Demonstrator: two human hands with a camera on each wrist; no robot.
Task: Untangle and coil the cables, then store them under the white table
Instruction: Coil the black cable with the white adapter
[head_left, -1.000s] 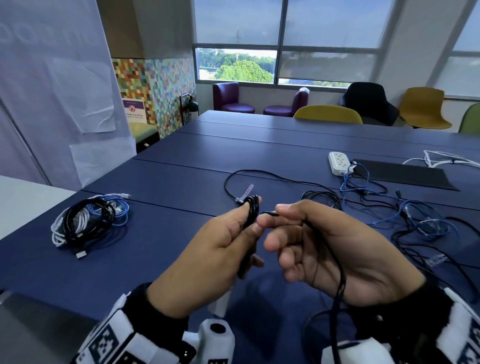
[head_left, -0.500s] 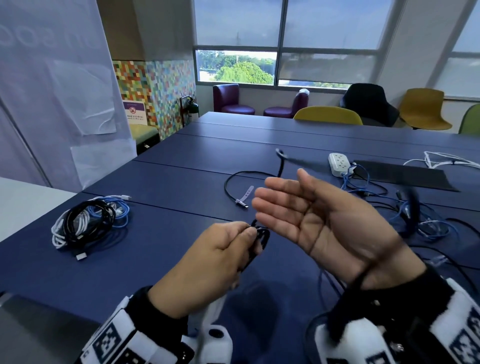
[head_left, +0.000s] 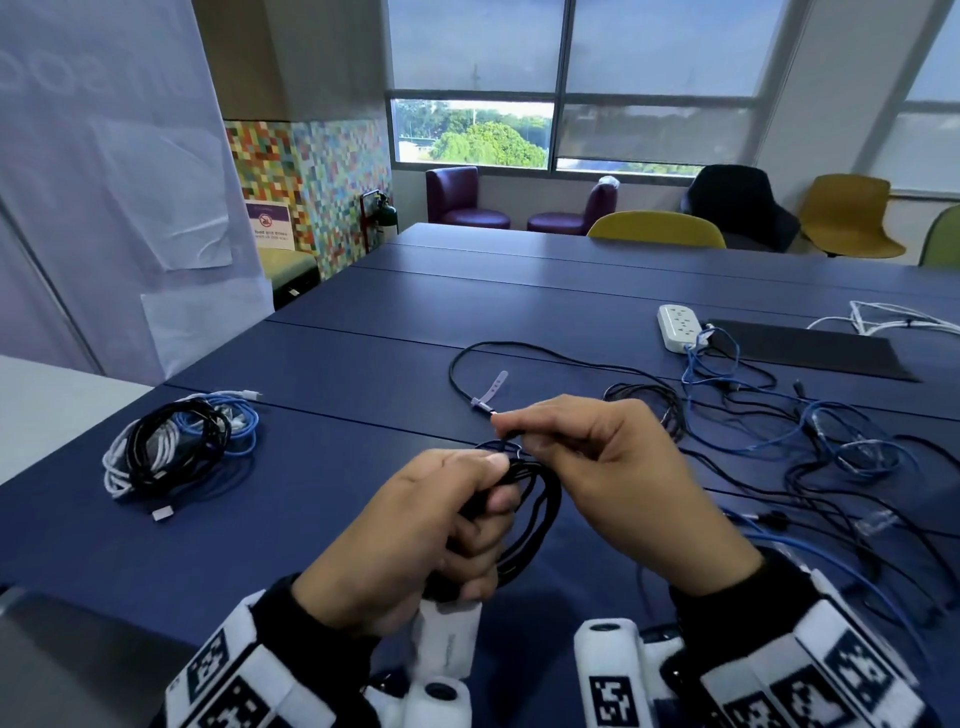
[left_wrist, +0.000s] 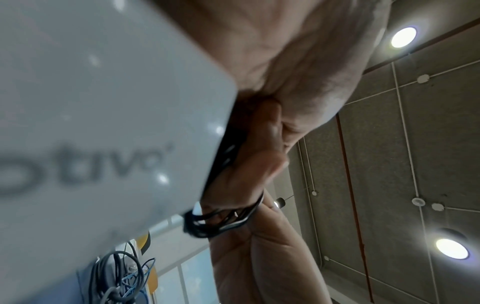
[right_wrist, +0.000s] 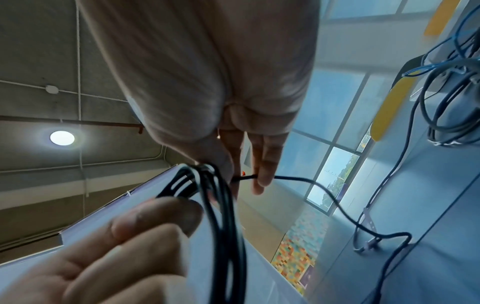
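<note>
My left hand (head_left: 496, 483) grips a coil of black cable (head_left: 540, 512) in front of me, with a white adapter block (head_left: 447, 642) hanging below it. My right hand (head_left: 514, 428) pinches the same cable's loose run just above the coil. From there the free end (head_left: 452, 371) loops out over the blue table (head_left: 337, 364) and carries a grey strap tie (head_left: 491, 389). In the right wrist view, my right hand (right_wrist: 246, 179) pinches the cable beside the coil (right_wrist: 223, 226). The left wrist view shows the adapter (left_wrist: 103, 92) close up and my left-hand fingers (left_wrist: 257, 164) curled round the black loops (left_wrist: 221, 223).
A finished bundle of black, white and blue cables (head_left: 171, 447) lies at the left. A tangle of blue and black cables (head_left: 810, 436) spreads across the right. Behind it are a white power strip (head_left: 680, 327) and a black mat (head_left: 810, 348). The white table (head_left: 47, 400) adjoins at the left.
Half a second ago my right hand was open and flung outward; it has come back and now pinches the cable at the coil. My left hand has kept hold of the coil.
</note>
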